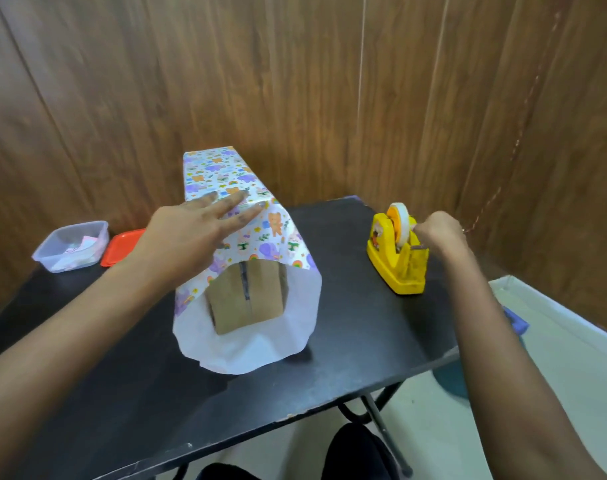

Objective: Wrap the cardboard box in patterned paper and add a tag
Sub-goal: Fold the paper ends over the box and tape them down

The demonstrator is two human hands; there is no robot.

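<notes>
Left hand [191, 233] is lying flat, fingers straight and spread, pressing the overlapped seam of the white patterned wrapping paper [278, 237] down on top of the brown cardboard box [246, 299]. The box is lying lengthwise mid-way across the black table [347, 306], sleeved in paper, its near end showing inside the open tube.

Right hand [440, 233] is curling its fingers at the white tape roll [401, 220] on the yellow plastic dispenser [395, 268]; whether it is pinching the tape end, cannot tell.

Step in hand, as judged: taping the long seam. Next move is calling for a strip pulled and torn one-handed while the left hand is pinning the overlap. Ends not folded yet.

Clear plastic tub [70, 247] of paper slips and red lid [122, 245] are sitting far left.
</notes>
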